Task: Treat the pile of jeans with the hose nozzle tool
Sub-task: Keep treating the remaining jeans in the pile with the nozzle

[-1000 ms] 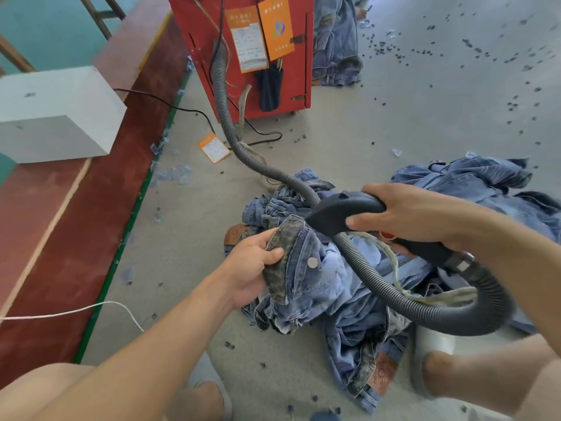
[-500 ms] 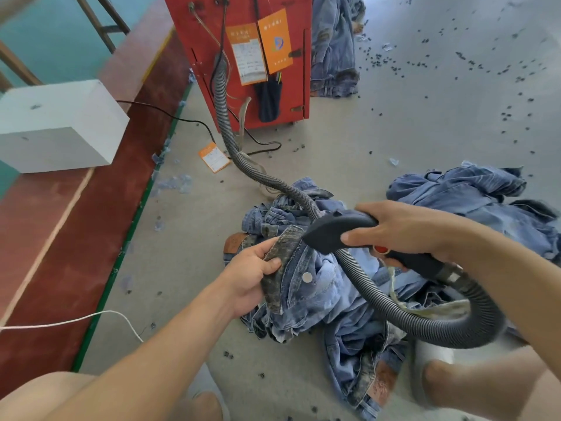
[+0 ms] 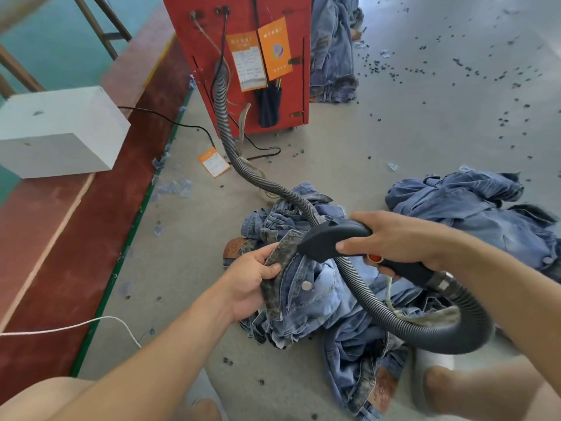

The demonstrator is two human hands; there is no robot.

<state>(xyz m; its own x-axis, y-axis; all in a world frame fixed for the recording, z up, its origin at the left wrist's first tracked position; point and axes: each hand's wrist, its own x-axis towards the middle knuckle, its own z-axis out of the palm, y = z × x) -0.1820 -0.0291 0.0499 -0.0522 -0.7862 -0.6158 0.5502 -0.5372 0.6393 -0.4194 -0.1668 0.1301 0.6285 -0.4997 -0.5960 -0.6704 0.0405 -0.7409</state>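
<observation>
A pile of blue jeans [image 3: 340,302] lies crumpled on the grey floor in front of me. My left hand [image 3: 250,279] grips the dark, stained waistband of the top pair [image 3: 280,262] and holds it up. My right hand [image 3: 400,238] is wrapped around the black hose nozzle tool [image 3: 329,238], whose tip points left at that waistband, almost touching it. A red button shows on the handle under my palm. The grey ribbed hose [image 3: 394,317] loops from the handle's rear, under the nozzle, and runs up to the red machine [image 3: 243,56].
A second heap of jeans [image 3: 473,208] lies to the right, and more jeans [image 3: 332,47] hang behind the red machine. A white box [image 3: 57,132] sits on the red-brown platform at left. Small dark scraps dot the floor. My sandalled feet are near the pile.
The view tilted up a little, so the scene sits lower in frame. Both hands keep their grips; the nozzle tip has edged closer to the waistband.
</observation>
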